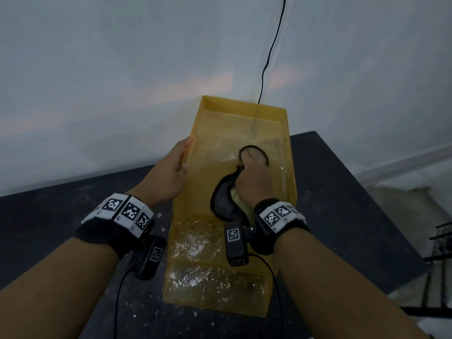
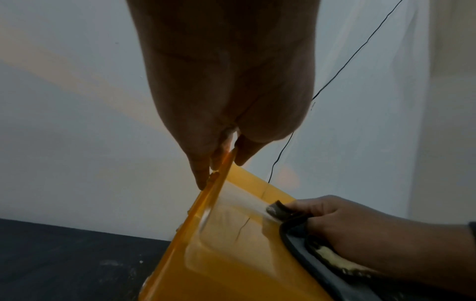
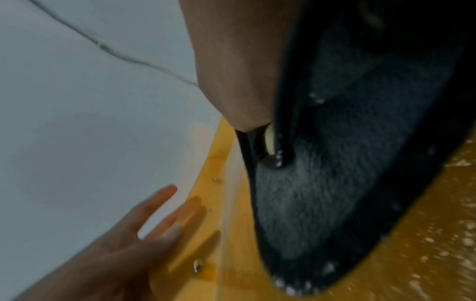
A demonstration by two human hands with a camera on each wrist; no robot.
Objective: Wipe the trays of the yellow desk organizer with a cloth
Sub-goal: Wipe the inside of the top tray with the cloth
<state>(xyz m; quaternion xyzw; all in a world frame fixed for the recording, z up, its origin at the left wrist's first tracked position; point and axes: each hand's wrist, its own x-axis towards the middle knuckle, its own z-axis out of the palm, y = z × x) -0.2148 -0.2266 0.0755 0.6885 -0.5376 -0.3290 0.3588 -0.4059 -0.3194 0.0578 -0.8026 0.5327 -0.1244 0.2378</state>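
Yellow desk organizer (image 1: 244,123) stands on a dark table (image 1: 342,192), pushed up near a pale wall (image 1: 122,69); three stepped translucent trays, the top one farthest from the person. Left hand (image 1: 171,172) steadies the top tray's left wall: fingers (image 3: 165,203) lie straight along the outside of the wall, thumb on the inner side, so the rim sits pinched between them. Right hand (image 1: 254,177) is inside the top tray, fingers curled over a dark grey cloth (image 1: 225,204) with black edging, pressing it onto the tray floor; a pale yellowish patch of the cloth shows under the wrist. Cloth trails back from the hand toward the tray's near edge. Lower two trays carry white flecks and smears; whether debris or wet glare is hard to tell in this dim light. White specks also on the table. A thin black cable (image 1: 274,52) runs down the wall behind the organizer.
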